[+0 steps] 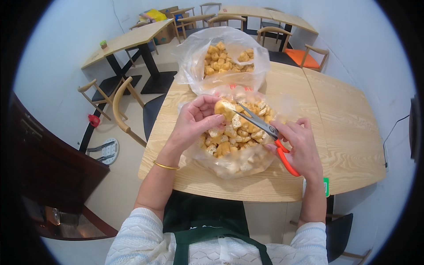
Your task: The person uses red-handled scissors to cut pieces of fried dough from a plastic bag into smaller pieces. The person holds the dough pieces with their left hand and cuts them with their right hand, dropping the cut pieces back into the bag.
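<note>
Between the thumb and fingers of my left hand (pixel 202 116) is a golden fried tofu puff (pixel 224 109), its pale inside partly showing. My right hand (pixel 296 142) grips a pair of scissors (pixel 258 123) by its red-orange handles. The blades are parted, and their tips point left, close by the puff; whether they touch it I cannot tell. Below both hands lies an open clear plastic bag (pixel 232 170) full of puffs, many cut open with spongy white insides. Behind it stands a second plastic bag (pixel 188 56) holding uncut-looking puffs (pixel 218 61).
The bags rest on a light wooden table (pixel 288 96). A card with a printed code (pixel 326 187) sits at its front edge, partly behind my right forearm. A wooden chair (pixel 122 109) stands close at left, an orange-seated chair (pixel 301 58) at far right. Another table (pixel 132 38) stands far left.
</note>
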A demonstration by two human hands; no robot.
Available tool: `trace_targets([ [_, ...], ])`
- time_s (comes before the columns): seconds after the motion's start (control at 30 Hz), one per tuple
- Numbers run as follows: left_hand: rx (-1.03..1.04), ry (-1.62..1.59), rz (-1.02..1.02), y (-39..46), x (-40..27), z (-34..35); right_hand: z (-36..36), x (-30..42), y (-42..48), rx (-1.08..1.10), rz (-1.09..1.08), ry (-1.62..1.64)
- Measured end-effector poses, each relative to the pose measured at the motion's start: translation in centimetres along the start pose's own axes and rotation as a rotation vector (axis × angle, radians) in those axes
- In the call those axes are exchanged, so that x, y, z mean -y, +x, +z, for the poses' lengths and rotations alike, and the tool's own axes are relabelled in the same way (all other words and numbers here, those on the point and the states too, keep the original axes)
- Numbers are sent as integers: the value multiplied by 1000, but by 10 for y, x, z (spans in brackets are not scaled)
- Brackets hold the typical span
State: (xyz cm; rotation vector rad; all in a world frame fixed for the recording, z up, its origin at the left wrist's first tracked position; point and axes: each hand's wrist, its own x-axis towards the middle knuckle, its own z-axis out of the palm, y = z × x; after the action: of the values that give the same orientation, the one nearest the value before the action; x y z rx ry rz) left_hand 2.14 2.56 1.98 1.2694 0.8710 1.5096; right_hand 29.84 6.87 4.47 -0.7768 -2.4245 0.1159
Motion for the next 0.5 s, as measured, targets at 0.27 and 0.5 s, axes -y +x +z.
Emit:
trace_targets([
  [0.27, 18, -58, 72, 0, 6, 1, 4, 3, -2, -12, -31, -127],
  [0.5, -27, -53, 113, 0, 6, 3, 3, 4, -3, -10, 1, -154],
])
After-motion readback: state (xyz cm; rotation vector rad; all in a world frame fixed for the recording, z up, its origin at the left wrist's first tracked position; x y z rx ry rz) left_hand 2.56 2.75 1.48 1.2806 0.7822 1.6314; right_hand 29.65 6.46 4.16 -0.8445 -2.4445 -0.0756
